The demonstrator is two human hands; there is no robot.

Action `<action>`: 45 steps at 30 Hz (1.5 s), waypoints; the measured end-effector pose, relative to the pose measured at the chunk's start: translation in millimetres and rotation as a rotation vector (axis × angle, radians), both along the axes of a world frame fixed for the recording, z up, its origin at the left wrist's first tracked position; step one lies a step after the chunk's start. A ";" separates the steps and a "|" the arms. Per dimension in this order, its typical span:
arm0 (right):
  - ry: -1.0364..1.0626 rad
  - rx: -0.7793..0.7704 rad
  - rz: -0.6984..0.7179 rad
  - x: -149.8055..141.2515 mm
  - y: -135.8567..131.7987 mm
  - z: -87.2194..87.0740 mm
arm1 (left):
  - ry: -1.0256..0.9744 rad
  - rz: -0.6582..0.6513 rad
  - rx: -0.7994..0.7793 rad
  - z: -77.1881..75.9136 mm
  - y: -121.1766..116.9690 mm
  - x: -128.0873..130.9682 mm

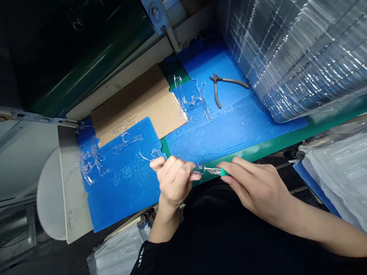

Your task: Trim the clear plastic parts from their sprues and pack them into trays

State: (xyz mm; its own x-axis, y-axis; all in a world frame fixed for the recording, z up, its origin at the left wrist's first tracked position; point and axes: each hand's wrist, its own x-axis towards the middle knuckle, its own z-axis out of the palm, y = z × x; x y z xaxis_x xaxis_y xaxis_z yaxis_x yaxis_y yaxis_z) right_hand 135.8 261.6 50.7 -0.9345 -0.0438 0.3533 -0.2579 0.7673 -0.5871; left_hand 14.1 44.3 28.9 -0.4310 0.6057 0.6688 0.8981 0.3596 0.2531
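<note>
My left hand is closed around a clear plastic part, whose ends stick out on both sides of the fist. In my right hand is a utility knife with a green handle, pinched between thumb and fingers. Its blade points left and meets, or nearly meets, the right end of the clear part. Both hands are over the front edge of the workbench, close to my body. Most of the clear part is hidden by my left fingers.
Grey-handled cutting pliers lie spread on a blue sheet. Clear plastic pieces are scattered at left, more beside the cardboard. A tall stack of wrapped clear trays stands at right. A dark green conveyor roller runs along the back.
</note>
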 end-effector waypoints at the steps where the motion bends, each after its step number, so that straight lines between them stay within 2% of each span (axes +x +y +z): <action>1: 0.007 0.013 -0.001 0.5 0.4 -0.3 | -0.014 -0.006 -0.005 0.9 -0.4 0.4; 7: 0.035 0.075 0.023 4.1 6.8 0.5 | -0.116 -0.051 -0.010 6.4 -1.1 3.8; 12: -0.050 0.083 -0.047 0.9 24.4 -3.4 | -0.223 -0.144 -0.008 16.1 1.2 14.2; 15: -0.109 -0.141 -0.012 -3.1 29.2 -4.0 | -0.435 -0.183 -0.058 25.5 1.8 18.0; 20: -0.263 -0.725 0.038 -11.2 12.6 0.3 | -0.948 -0.261 -0.116 35.4 3.8 20.7; 23: -0.301 -0.913 0.019 -15.6 1.8 1.5 | -1.101 -0.292 -0.142 37.3 7.9 21.5; 25: -0.300 -0.917 -0.012 -18.0 -0.8 0.4 | -1.082 -0.292 -0.193 40.3 9.6 19.9; 28: -0.304 -0.938 -0.149 -20.8 1.6 -4.5 | -1.022 -0.223 -0.339 47.4 4.7 14.0; 32: -0.259 -1.199 -0.303 -21.8 8.6 -11.0 | -0.916 -0.115 -0.429 53.0 -16.1 6.3; 34: -0.243 -1.285 -0.310 -20.2 10.3 -11.4 | -0.810 -0.112 -0.427 53.9 -27.1 5.1; 36: -0.252 -1.308 -0.297 -17.0 9.8 -9.7 | -0.730 -0.122 -0.412 55.5 -35.3 5.9; 45: -0.268 -1.253 -0.226 -4.0 1.2 -0.5 | -0.582 -0.152 -0.296 60.3 -52.7 15.1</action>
